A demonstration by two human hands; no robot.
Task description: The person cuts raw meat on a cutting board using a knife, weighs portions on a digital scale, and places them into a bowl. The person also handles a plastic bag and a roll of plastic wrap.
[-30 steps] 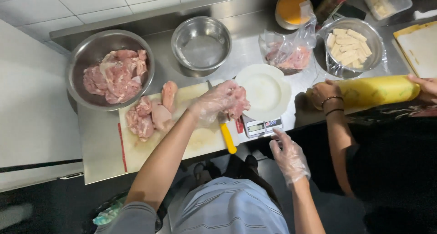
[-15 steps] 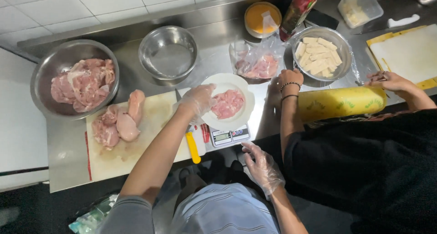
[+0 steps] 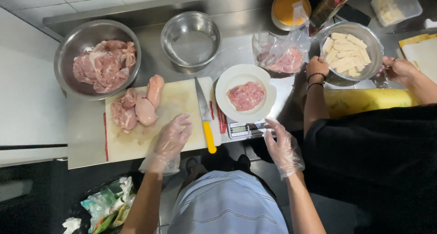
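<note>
— Why is the raw pink meat piece on the round white plate?

— The plate rests on a small digital scale. The gloved right hand hangs beside it, fingers spread, holding nothing.

— And the left hand?

— Gloved, open and empty over the white cutting board, near the yellow-handled knife on the steel tabletop.

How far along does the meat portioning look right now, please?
Done: one portion of meat lies on the white plate on the scale. In hand: nothing; the left hand hovers over the cutting board, the right hand is beside the scale. Left: chicken pieces and a full bowl.
</note>
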